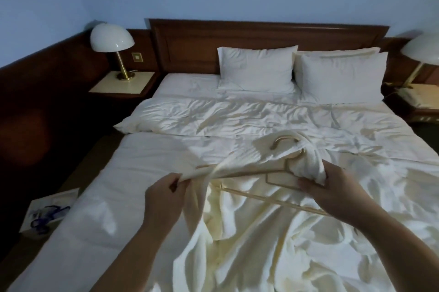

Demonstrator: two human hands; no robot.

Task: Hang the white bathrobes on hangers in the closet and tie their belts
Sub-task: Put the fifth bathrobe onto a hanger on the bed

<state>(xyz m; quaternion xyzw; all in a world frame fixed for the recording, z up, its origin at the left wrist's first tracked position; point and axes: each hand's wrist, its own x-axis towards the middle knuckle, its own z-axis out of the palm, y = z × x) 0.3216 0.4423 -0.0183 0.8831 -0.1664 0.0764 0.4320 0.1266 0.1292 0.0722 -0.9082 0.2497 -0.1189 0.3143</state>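
Spread over the foot of the bed, a white bathrobe is pinched at a fold by the left hand; the right hand grips its bunched collar against a wooden hanger. Beyond lie two pillows and a domed bedside lamp.

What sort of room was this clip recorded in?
Most likely a hotel bedroom: a double bed with white pillows against a wooden headboard, and matching dome lamps on bedside tables either side.
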